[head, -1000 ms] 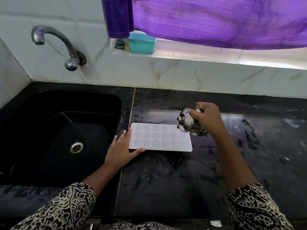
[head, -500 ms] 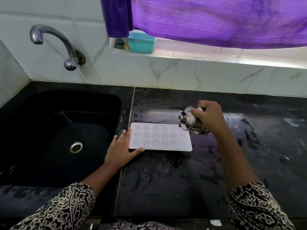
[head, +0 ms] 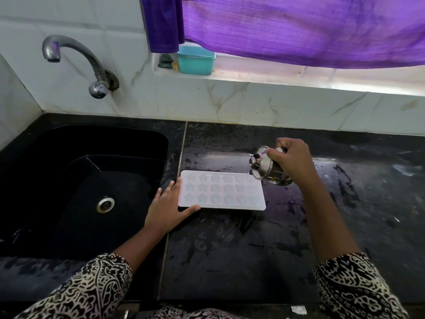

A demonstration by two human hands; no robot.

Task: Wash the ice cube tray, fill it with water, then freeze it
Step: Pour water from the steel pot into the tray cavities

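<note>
A white ice cube tray (head: 222, 192) with star and heart moulds lies flat on the black counter, just right of the sink. My left hand (head: 169, 206) rests flat on the counter against the tray's left edge, thumb along its front edge. My right hand (head: 293, 160) grips a small steel pot with a lid (head: 266, 166), tilted left over the tray's far right corner. A thin stream of water falls from the pot's rim into a mould there.
The black sink (head: 80, 187) with its drain (head: 105, 204) lies to the left, under a steel tap (head: 76, 58) on the tiled wall. A teal box (head: 195, 59) stands on the window ledge beneath a purple curtain (head: 299, 26). The counter (head: 345, 215) is wet.
My right hand has lifted the steel pot slightly and shifted it right, towards the tray's far right corner. My left hand and the tray have stayed put.
</note>
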